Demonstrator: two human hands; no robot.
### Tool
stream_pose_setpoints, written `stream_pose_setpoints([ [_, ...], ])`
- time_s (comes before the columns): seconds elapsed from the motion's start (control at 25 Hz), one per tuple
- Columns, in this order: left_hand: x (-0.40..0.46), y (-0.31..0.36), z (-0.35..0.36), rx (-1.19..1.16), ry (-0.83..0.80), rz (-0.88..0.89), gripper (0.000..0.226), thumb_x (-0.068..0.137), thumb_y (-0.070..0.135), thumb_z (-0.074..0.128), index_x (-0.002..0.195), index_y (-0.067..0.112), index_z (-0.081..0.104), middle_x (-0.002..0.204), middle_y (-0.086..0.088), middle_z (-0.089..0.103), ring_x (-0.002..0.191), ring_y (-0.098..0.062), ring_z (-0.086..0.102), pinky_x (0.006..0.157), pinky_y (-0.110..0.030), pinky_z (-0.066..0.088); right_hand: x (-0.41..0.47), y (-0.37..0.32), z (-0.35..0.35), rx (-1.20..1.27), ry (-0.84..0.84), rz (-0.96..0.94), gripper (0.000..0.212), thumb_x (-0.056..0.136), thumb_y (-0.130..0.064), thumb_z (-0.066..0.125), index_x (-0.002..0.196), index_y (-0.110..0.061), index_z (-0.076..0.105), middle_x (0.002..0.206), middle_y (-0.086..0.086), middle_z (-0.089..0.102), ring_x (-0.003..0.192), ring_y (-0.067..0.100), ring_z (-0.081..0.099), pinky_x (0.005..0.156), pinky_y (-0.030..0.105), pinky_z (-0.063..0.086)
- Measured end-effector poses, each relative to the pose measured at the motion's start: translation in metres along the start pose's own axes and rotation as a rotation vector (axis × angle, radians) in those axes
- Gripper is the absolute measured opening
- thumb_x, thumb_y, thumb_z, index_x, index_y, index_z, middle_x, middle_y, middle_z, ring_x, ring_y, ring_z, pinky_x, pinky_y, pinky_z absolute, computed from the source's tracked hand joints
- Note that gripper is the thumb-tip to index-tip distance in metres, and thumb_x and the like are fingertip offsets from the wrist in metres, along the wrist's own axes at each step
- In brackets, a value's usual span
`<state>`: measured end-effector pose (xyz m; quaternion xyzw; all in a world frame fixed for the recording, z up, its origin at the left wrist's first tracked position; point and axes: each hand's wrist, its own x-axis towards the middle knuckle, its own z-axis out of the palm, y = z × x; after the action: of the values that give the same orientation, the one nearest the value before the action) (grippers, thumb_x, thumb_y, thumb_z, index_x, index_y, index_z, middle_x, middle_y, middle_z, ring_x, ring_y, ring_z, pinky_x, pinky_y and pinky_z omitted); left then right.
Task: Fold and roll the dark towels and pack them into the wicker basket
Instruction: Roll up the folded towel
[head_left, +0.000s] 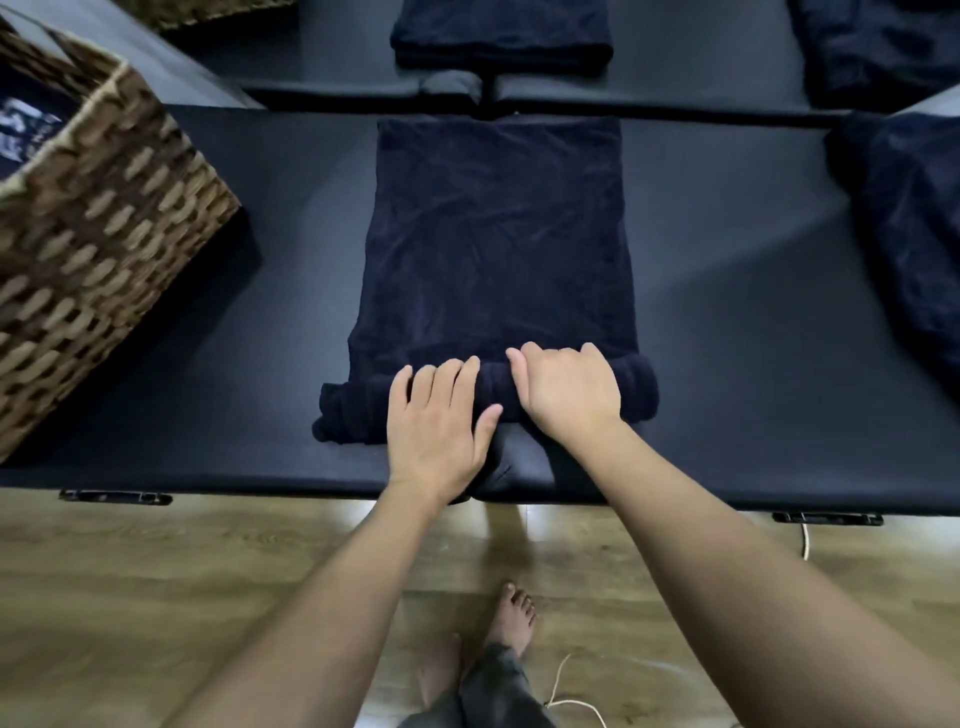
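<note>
A dark navy towel (496, 234) lies folded lengthwise on the black padded table (727, 312), its near end rolled into a thick roll (353, 410). My left hand (441, 421) presses flat on the roll's middle, fingers spread. Curled over the top of the roll just to the right is my right hand (566, 389). The wicker basket (98, 244) stands at the table's left end, with something dark inside.
A folded dark towel (501, 34) lies on a second table behind. More dark towels are heaped at the right edge (909, 234) and far right back (883, 41). Wooden floor, my bare feet and a white cord (558, 691) are below the table's near edge.
</note>
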<state>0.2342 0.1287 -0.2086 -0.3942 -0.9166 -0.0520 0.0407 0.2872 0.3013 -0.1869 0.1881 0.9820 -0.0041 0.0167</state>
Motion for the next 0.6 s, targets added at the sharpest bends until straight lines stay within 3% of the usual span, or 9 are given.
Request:
stream_pose_setpoints([
  [0.08,0.021,0.000,-0.004,0.022,-0.017,-0.015,0.047,0.102,0.049,0.035,0.116,0.015,0.066,0.105,-0.003,0.065,0.091,-0.028,0.058,0.086,-0.044,0.043,0.009,0.004,-0.003,0.049,-0.110,0.032,0.053,0.107,-0.042,0.019,0.090,-0.017,0.062,0.078,0.006,0.071,0.072,0.034,0.066,0.072,0.042,0.037],
  [0.12,0.033,-0.001,-0.006,0.045,-0.032,-0.029,0.047,0.103,0.048,0.032,0.101,0.016,0.066,0.093,-0.003,0.064,0.081,-0.029,0.058,0.075,-0.042,0.042,0.009,0.005,-0.004,0.056,-0.085,0.034,0.051,0.106,-0.042,0.020,0.089,-0.017,0.062,0.079,0.006,0.071,0.073,0.034,0.065,0.072,0.042,0.038],
  [0.24,0.069,-0.004,-0.022,0.069,-0.153,-0.025,0.052,0.104,0.045,0.023,0.079,0.019,0.060,0.075,-0.003,0.064,0.066,-0.032,0.062,0.060,-0.039,0.040,-0.009,0.000,-0.004,-0.025,0.183,0.055,0.039,0.102,-0.041,0.035,0.088,-0.014,0.059,0.086,0.008,0.061,0.076,0.034,0.054,0.068,0.044,0.039],
  [0.36,0.099,-0.002,-0.031,-0.005,-0.369,-0.054,0.056,0.106,0.046,0.018,0.091,0.022,0.067,0.093,-0.004,0.071,0.084,-0.032,0.067,0.068,-0.037,0.037,-0.021,-0.006,0.005,-0.065,0.181,0.025,0.040,0.102,-0.044,0.039,0.107,-0.013,0.063,0.096,0.008,0.061,0.084,0.033,0.053,0.079,0.047,0.041],
  [0.44,0.109,-0.002,-0.030,-0.030,-0.400,-0.090,0.057,0.106,0.046,0.018,0.094,0.022,0.067,0.095,-0.004,0.070,0.088,-0.032,0.066,0.071,-0.038,0.039,-0.010,-0.001,0.009,-0.073,0.211,0.030,0.040,0.104,-0.043,0.036,0.100,-0.014,0.063,0.086,0.006,0.061,0.076,0.033,0.053,0.073,0.046,0.040],
  [0.52,0.089,-0.003,-0.026,0.006,-0.198,-0.022,0.050,0.105,0.044,0.021,0.094,0.020,0.064,0.092,-0.002,0.067,0.084,-0.030,0.064,0.074,-0.041,0.042,0.004,0.004,0.010,-0.084,0.246,0.026,0.042,0.106,-0.039,0.034,0.083,-0.015,0.058,0.072,0.005,0.058,0.064,0.032,0.050,0.065,0.043,0.036],
  [0.6,0.056,-0.002,-0.019,-0.001,-0.059,0.021,0.040,0.103,0.043,0.035,0.110,0.017,0.065,0.107,-0.002,0.064,0.094,-0.028,0.060,0.084,-0.044,0.044,0.018,0.004,0.008,-0.069,0.247,0.026,0.045,0.107,-0.037,0.032,0.074,-0.016,0.053,0.060,0.004,0.057,0.053,0.031,0.050,0.059,0.040,0.034],
])
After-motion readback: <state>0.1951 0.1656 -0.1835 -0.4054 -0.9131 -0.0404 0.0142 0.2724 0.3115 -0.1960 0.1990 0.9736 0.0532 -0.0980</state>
